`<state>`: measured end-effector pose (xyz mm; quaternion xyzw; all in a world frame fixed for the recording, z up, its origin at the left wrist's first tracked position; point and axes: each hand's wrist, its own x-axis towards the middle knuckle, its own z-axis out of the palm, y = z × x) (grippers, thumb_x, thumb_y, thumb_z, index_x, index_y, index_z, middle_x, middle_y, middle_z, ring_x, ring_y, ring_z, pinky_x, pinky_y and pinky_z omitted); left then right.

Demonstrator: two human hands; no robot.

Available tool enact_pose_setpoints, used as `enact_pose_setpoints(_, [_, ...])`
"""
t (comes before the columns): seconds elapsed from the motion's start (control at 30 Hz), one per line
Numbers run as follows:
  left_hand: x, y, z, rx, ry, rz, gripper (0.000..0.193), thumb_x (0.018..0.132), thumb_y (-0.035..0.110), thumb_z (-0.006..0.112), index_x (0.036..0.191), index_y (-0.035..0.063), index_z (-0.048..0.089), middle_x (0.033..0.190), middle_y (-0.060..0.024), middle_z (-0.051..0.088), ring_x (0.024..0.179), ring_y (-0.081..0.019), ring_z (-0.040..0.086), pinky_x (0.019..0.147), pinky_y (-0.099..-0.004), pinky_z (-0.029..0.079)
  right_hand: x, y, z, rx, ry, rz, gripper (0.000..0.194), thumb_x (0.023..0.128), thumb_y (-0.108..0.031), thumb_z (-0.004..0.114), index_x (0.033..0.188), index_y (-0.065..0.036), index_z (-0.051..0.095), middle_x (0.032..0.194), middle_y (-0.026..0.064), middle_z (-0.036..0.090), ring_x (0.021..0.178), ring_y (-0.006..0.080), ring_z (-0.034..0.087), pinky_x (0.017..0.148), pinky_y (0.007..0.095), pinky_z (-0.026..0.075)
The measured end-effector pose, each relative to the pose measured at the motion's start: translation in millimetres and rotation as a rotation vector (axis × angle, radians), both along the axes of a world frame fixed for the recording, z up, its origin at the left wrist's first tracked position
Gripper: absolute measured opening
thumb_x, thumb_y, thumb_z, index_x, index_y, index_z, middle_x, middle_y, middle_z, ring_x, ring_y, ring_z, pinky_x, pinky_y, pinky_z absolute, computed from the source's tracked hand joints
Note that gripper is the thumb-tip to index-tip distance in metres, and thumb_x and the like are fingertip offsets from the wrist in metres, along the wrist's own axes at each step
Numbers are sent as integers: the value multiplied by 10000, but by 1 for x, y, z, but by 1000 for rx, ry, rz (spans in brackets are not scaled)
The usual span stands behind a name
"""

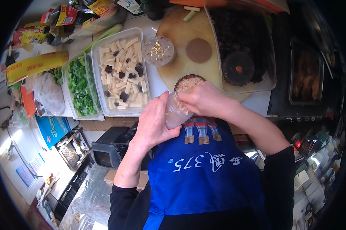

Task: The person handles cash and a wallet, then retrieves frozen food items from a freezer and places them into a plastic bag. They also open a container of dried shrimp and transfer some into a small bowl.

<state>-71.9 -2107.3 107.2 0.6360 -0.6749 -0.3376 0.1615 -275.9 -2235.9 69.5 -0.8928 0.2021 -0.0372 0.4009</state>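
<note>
My left hand point(154, 122) holds a clear plastic tub point(175, 118) tilted on its side, with pinkish-tan flakes inside. The fingers of my right hand point(206, 100) reach into its mouth; whether they pinch any flakes is hidden. Just beyond both hands, a round metal bowl point(177, 83) full of similar flakes rests at the near edge of a round cutting board point(173, 28). A brown disc point(199, 50) lies on the board. To its left is a round clear container point(159, 51) with yellow bits on top.
On the left stand a tub of cut pale sticks with dark pieces point(124, 77) and a tub of chopped greens point(82, 86). A large clear tub of dark food point(241, 37) overlaps the board's right side. Sauce bottles point(66, 15) crowd the far left. A covered tray point(306, 72) sits far right.
</note>
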Motion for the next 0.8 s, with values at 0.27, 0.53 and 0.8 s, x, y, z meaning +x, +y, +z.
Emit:
enact_pose_setpoints(0.27, [5,4,1,8,-3,7,1037,601,216,900,1476,-56,415,1249,-252,620,1131,-433,624,982,-469,522,-26,-2,1,118,72,-256,304,924,-128,690,1225,-85,696,1001,191,740,898,405,717,763,502,573])
enact_pose_setpoints(0.53, [-1,1,-1,-70,53,-6,1006,623,210,888,1477,-48,422,1144,-243,624,1050,-431,621,939,-491,513,-14,3,13,24,-62,-98,254,841,-115,713,1094,-95,702,888,149,736,803,373,723,689,493,571])
enact_pose_setpoints(0.8, [-10,-2,3,-93,-46,-38,1009,594,193,880,1468,-44,434,1164,-228,648,1050,-434,631,930,-483,525,3,4,8,-33,81,75,172,842,-187,749,965,-85,683,797,140,697,747,366,700,641,479,545])
